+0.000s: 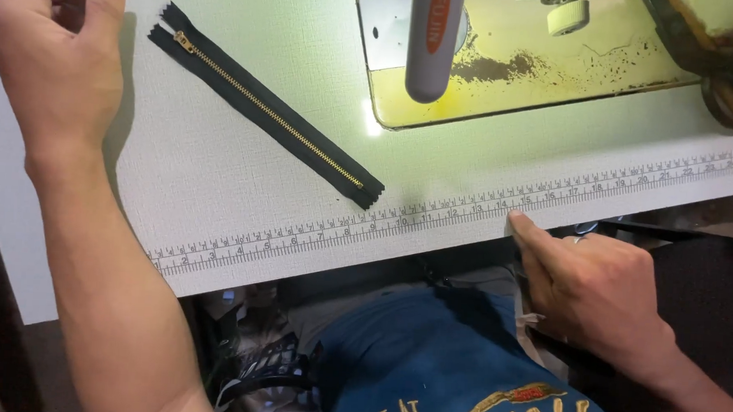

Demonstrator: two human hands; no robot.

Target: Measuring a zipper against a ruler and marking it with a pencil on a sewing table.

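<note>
White table (pixel 220 167): zipper (pixel 268 107) lies untouched, left hand (pixel 47 60) loosely curled, empty beside it, right hand (pixel 594 286) pinches fabric (pixel 526 320) below it; judging setup, next needs zipper grasped.

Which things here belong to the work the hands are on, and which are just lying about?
In hand:
- right hand, fingertip at the table edge by the printed ruler strip
- left hand, raised over the table's far left, holding nothing
- black zipper with gold teeth, nearest the left hand, untouched

Lying about:
- sewing machine bed
- grey cylinder
</note>
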